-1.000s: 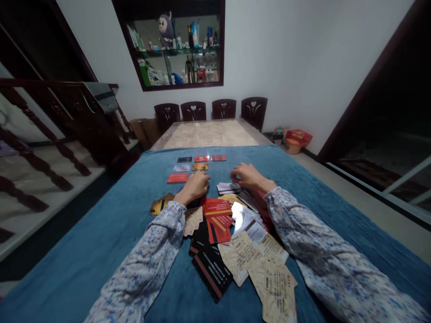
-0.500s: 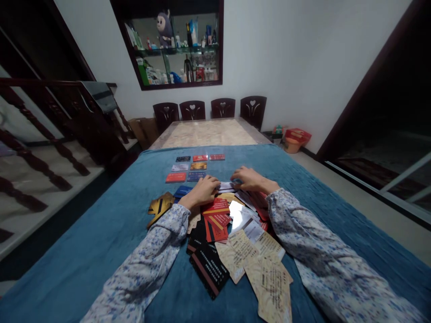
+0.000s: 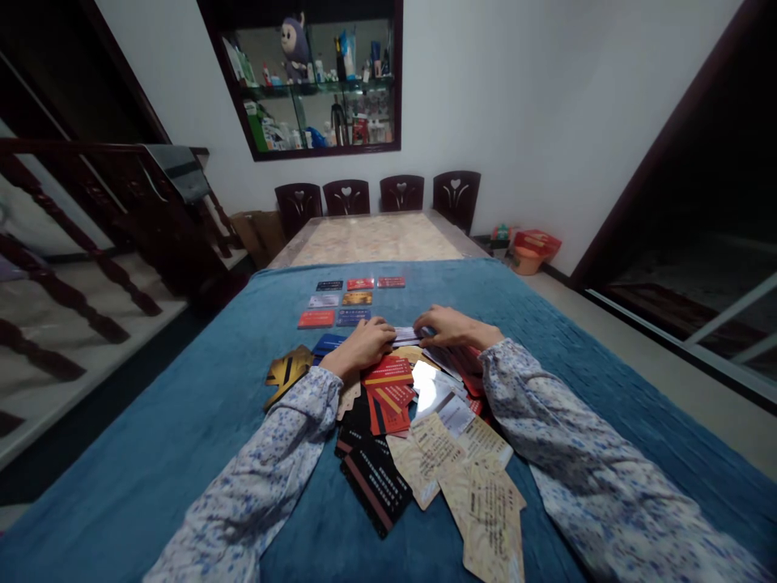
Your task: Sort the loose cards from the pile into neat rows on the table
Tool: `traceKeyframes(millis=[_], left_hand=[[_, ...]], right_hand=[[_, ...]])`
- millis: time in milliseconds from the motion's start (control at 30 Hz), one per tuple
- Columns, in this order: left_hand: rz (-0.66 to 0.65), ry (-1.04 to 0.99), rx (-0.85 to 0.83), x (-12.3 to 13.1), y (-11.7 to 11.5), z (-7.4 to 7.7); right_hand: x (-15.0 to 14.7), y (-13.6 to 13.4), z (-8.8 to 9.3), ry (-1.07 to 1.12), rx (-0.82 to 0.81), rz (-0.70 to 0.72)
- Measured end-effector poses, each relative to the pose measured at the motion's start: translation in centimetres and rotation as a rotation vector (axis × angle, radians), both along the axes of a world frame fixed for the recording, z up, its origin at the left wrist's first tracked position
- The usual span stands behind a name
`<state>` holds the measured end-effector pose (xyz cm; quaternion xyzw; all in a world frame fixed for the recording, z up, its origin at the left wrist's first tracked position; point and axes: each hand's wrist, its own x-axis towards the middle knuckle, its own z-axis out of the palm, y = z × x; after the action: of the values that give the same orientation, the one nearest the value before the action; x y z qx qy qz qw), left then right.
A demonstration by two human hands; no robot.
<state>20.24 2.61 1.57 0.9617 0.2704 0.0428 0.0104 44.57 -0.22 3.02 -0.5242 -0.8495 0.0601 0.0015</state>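
Seven card groups set in rows, a loose heap left over

In the head view, a blue cloth (image 3: 200,429) covered the near part of the table (image 3: 376,236), leaving the stone-patterned top bare toward the far edge, where dark chairs (image 3: 401,195) stood. Between the middle and the left edge of the table, just inside the cloth's far border, seven neat groups of cards lay apart from one another. The farthest row had a dark group (image 3: 329,285), a bright red group (image 3: 360,283) and a deeper red group (image 3: 392,282); the next, a silver group (image 3: 324,301) and a gold group (image 3: 357,299); the nearest, an orange-red group (image 3: 316,319) and a blue group (image 3: 354,317). That much looked done.

White cards (image 3: 405,334) lay between the hands, near the middle of the table. The left hand (image 3: 367,343) had its fingers bent at their left end, the right hand (image 3: 450,328) its fingers bent at their right end; whether either pinched them or only touched could not be told. This group seemed partway squared.

Plenty looked left. Loose blue cards (image 3: 329,345) and yellow-and-black cards (image 3: 290,374) lay on the left-edge side, while red cards (image 3: 388,397), black cards (image 3: 377,489) and cream cards (image 3: 489,510) overlapped in a heap toward the near edge.
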Motion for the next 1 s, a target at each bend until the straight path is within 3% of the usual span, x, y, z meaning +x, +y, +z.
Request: traceKeyframes(millis=[200,1000], left_hand=[[-0.065,-0.003,0.064,-0.3,0.3,0.0],[-0.095,-0.119,-0.009,-0.8,0.3,0.9]], right_hand=[[-0.1,-0.4,0.3,0.047,0.012,0.016],[0.0,-0.7,0.8,0.037,0.058,0.071]])
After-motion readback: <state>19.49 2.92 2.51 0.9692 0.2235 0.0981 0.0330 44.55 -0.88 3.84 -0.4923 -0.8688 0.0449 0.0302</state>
